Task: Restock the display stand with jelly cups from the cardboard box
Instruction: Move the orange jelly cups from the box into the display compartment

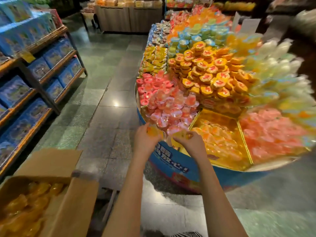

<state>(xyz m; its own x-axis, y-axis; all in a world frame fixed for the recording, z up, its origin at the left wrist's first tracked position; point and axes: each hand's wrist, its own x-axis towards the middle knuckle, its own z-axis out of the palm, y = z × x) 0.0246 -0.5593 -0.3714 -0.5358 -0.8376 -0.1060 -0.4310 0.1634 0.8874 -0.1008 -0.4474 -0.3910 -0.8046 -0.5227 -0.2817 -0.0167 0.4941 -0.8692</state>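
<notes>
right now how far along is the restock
Partly done. The compartment has cups across its front, but the floor at the back is bare. In hand: the left hand and right hand each hold fresh cups at the edge of the stand. Left to do: the box holds plenty more.

The display stand (171,168) carries sorted compartments — pink cups (168,108) piled just beyond the fingers (144,130), orange cups (220,142) immediately to their right.
</notes>
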